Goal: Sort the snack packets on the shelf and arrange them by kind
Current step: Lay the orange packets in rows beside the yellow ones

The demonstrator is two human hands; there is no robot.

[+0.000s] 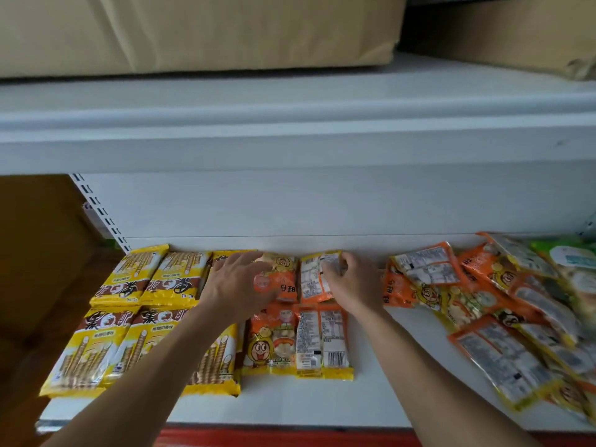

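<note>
The left hand [238,285] presses one orange packet [280,280] flat, fingers spread. The right hand [351,282] pinches the turned-over packet [312,283] beside it. Line them up straight, edges touching.

Under my fingers [332,269] the snack packets [317,341] are glossy plastic film; the shelf [387,398] is smooth, matt white; upper left, matt brown cardboard boxes [193,30].

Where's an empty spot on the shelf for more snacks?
Bare shelf shows between the tidy orange packets and the messy pile, though the right arm crosses it, and along the front edge. The left is packed with yellow wafer packets; the pile overlaps itself.
</note>
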